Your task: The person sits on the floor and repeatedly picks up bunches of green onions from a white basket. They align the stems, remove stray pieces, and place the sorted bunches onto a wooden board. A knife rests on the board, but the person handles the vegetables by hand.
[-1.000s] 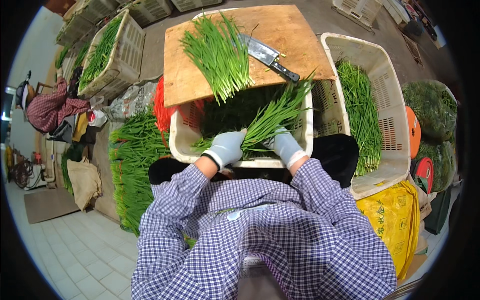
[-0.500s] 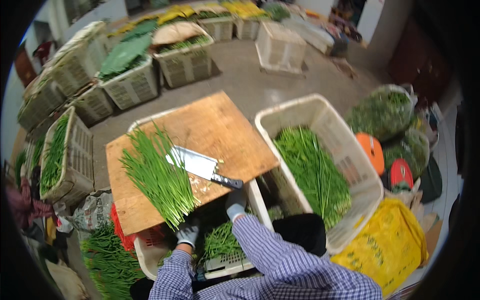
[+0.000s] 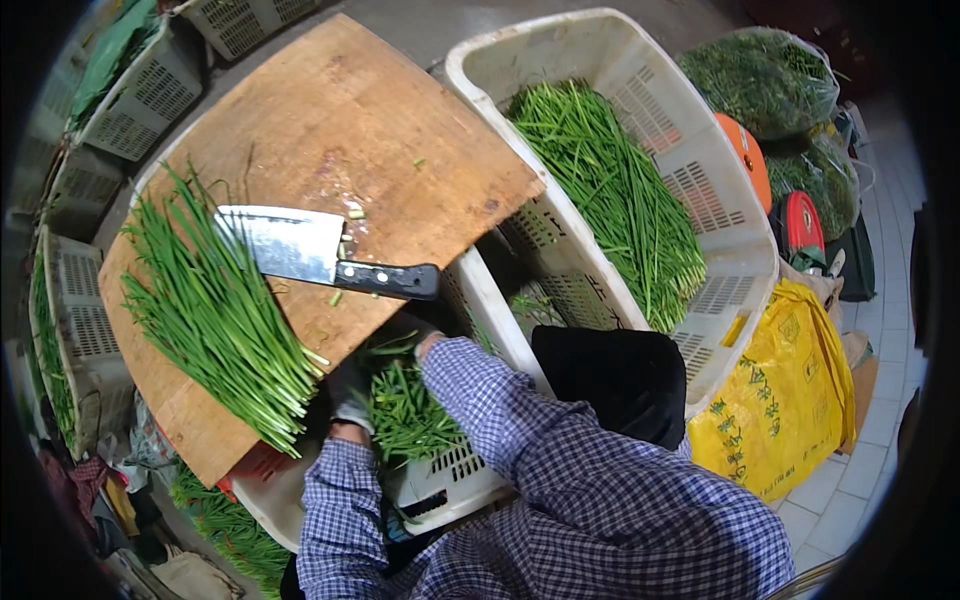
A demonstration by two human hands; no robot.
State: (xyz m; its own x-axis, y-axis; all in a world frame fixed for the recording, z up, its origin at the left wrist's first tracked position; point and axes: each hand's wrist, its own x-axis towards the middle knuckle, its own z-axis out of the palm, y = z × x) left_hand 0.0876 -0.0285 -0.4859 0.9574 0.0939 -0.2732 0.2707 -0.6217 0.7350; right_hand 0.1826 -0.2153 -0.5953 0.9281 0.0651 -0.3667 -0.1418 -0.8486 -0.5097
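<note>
Both my gloved hands reach down into a white plastic crate under the front edge of a wooden board. My left hand is beside loose cut greens in that crate, its fingers lost in shadow. Partly under the board's edge, my right hand also has its fingers hidden. A bundle of long green chives lies across the left of the board, pale ends toward me. The cleaver lies flat next to it, its tip against the leaves and its black handle pointing right.
To the right stands a tall white crate holding chives. Beyond it are bagged greens, an orange object, a red object and a yellow bag. More crates line the left.
My view has tipped down and closer to the board. Both hands have gone deeper into the crate beneath its edge. The cleaver and chive bundle keep their places on the board.
</note>
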